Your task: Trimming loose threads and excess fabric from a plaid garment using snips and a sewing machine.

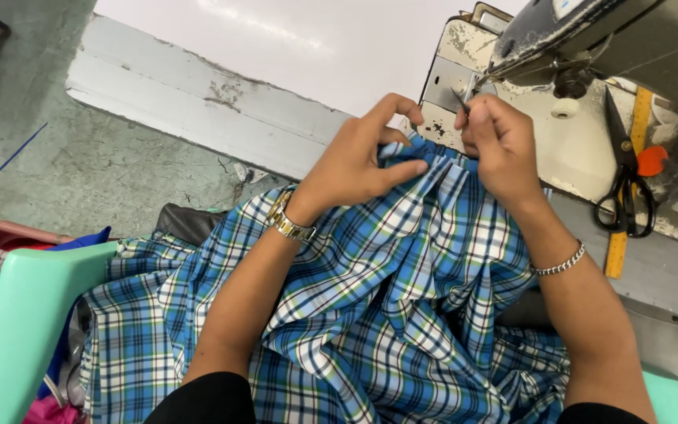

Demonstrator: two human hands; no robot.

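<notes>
My left hand (pixel 359 161) pinches the plaid cloth (pixel 370 290) gathered at the machine (pixel 590 39); right hand (pixel 500 145) fingers grip its edge by the needle. Most cloth lies unsewn in my lap, scissors (pixel 625 184) idle on the bench.

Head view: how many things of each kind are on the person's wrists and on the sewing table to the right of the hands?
Wristwatch: 1
Chain bracelet: 1
Black-handled scissors: 1
Yellow ruler: 1
Total: 4
</notes>
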